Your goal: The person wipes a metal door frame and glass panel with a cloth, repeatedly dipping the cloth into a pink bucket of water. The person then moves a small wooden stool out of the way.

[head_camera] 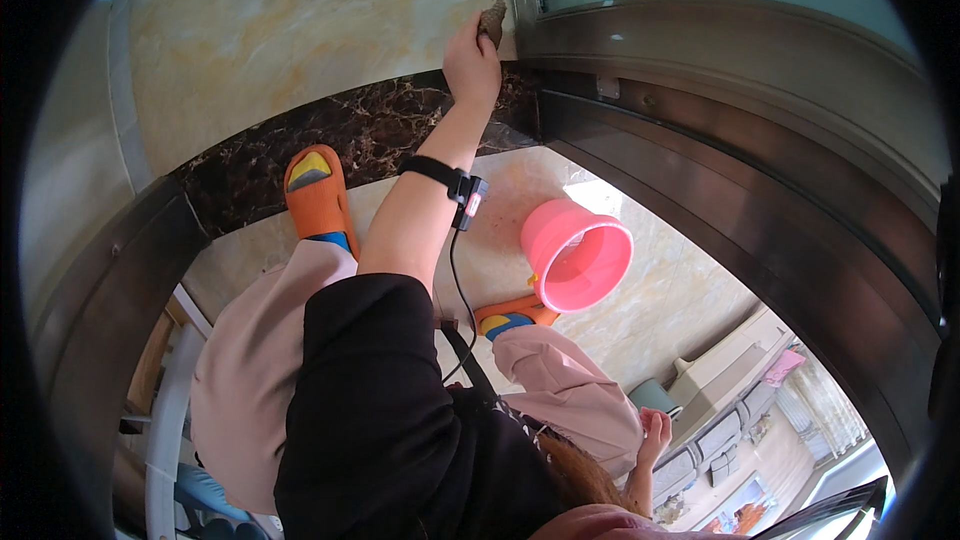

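My left hand [472, 67] reaches far forward and grips a bunched brown cloth [493, 17]. The cloth is by the marble-patterned floor tile [322, 22], close to the foot of the metal door frame [529, 30]. A black strap with a small device [469, 202] and a cable circles my left forearm. My right hand [655, 431] is beside my right knee, fingers loosely bent, with nothing visible in it. A pink plastic bucket [540, 240] stands near my right foot; its contents are hard to make out.
A dark marble threshold [352, 127] crosses the doorway ahead of my orange slippers [319, 206]. The dark metal sill or rail [675, 135] curves along the right. A grey-green bin [652, 397], a pale cabinet [720, 375] and a grey sofa [712, 435] are at lower right.
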Demonstrator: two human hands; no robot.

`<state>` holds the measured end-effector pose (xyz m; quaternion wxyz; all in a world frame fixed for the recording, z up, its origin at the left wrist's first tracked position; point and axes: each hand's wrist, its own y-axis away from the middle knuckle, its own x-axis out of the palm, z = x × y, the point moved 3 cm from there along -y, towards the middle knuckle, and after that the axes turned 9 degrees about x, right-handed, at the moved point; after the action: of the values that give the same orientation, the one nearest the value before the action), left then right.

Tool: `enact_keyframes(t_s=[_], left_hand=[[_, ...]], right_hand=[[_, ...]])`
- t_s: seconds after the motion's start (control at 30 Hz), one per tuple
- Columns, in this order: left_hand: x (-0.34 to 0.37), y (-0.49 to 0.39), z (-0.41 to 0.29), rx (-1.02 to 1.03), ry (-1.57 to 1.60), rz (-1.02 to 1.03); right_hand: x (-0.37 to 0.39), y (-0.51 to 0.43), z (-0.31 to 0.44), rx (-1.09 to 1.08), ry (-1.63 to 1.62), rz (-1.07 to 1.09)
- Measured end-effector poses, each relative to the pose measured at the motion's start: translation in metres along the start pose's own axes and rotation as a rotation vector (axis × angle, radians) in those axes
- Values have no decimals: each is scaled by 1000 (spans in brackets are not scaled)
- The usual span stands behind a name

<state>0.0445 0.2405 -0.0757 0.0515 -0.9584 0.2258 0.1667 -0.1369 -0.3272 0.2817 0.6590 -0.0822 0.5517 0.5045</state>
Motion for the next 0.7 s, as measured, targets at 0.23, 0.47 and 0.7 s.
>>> enact_keyframes(t_s=[0.23,0.47,0.7], left_hand=[[30,2,-12,-158,382,64],[66,-20,5,-154,141,193],[68,-29,17,-249,246,263]], right_hand=[[-1,0,-1,-6,33,-1],[-2,-1,-4,12,29,2],[1,-1,1,48,-5,-23]])
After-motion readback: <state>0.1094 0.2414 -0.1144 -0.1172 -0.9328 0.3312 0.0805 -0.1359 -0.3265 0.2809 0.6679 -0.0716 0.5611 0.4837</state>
